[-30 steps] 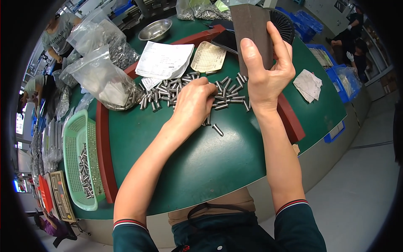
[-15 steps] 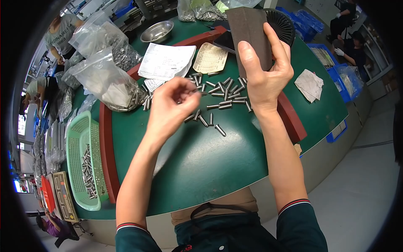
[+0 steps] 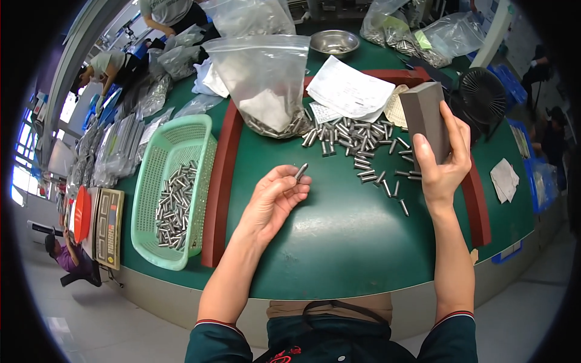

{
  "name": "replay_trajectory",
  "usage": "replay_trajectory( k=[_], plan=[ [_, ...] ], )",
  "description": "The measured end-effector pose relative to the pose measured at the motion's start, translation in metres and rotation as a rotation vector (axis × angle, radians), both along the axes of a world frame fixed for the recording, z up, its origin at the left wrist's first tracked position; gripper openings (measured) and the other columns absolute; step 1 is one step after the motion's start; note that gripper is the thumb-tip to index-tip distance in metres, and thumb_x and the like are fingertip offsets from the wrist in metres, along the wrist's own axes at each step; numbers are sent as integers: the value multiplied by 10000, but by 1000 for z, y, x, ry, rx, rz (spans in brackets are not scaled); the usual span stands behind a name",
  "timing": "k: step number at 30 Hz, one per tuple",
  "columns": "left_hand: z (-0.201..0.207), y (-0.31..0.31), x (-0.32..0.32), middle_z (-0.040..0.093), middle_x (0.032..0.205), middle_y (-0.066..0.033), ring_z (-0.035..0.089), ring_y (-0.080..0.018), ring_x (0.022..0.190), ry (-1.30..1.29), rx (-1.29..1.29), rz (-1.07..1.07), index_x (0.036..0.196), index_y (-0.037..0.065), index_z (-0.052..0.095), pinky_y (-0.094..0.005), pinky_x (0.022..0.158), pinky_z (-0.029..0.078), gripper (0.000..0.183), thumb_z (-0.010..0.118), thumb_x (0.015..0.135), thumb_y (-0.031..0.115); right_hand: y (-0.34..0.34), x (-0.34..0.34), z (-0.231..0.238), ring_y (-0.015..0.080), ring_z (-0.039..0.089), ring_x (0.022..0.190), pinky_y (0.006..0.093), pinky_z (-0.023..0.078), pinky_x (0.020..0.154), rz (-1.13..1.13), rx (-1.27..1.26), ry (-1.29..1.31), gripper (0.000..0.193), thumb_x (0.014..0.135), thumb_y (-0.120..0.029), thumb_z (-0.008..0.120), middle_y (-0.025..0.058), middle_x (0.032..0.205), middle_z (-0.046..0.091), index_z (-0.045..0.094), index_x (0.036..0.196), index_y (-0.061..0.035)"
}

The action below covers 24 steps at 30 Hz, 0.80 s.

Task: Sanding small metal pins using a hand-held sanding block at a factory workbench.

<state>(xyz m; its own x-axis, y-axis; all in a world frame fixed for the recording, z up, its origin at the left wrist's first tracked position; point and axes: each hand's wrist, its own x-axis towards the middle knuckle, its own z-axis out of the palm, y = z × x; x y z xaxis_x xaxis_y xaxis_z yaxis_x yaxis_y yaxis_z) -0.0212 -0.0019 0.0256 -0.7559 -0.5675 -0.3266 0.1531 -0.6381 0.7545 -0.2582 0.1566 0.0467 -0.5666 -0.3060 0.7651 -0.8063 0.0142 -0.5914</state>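
Observation:
Between the thumb and fingers of my left hand [image 3: 272, 199] is a small metal pin [image 3: 302, 171], held tilted with its rounded tip up. My right hand [image 3: 446, 166] grips a dark grey-brown rectangular block [image 3: 426, 118], thumb on the near side and fingers round the right edge. Loose metal pins [image 3: 363, 140] lie piled on the green table [image 3: 327, 242], between the two hands and farther back. A few are scattered near the block. To the left, a pale green plastic basket [image 3: 138, 202] holds many similar pins.
Red rails [image 3: 219, 199] border the work area. A clear bag [image 3: 260, 78] of metal parts, papers [image 3: 351, 91] and a steel bowl [image 3: 334, 42] stand behind the pile. At right are a black fan [image 3: 481, 94] and a cloth [image 3: 504, 180]; a scale [image 3: 109, 227] sits far left.
My left hand has drawn back from the pile, and a pin now shows in its fingers. My right hand still holds the block. The view has swung left, showing more of the basket.

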Motion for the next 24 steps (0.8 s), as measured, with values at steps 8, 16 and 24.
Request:
replay_trajectory(
  k=[8, 16, 24],
  plan=[
    [-6, -2, 7, 667, 996, -148, 674, -177, 833, 94, 189, 18, 1119, 2, 572, -287, 779, 583, 241, 629, 892, 61, -5, 3, -6, 226, 568, 976, 348, 486, 830, 51, 46, 38, 603, 682, -129, 763, 122, 1102, 563, 623, 1254, 2],
    [-4, -3, 7, 654, 1032, -169, 654, -191, 897, 84, 136, -16, 1128, -11, 541, -295, 835, 558, 228, 599, 932, 90, -6, 3, -6, 223, 559, 982, 350, 482, 835, 76, 45, 41, 608, 678, -128, 762, 123, 1100, 556, 623, 1255, 2],
    [-6, -4, 6, 665, 1031, -153, 657, -173, 898, 74, 95, -57, 1193, -46, 564, -276, 834, 563, 298, 634, 933, 82, -5, 5, -6, 222, 559, 1004, 345, 464, 868, 76, 70, 40, 608, 701, -150, 733, 123, 1111, 562, 608, 1276, 4]
  ],
)
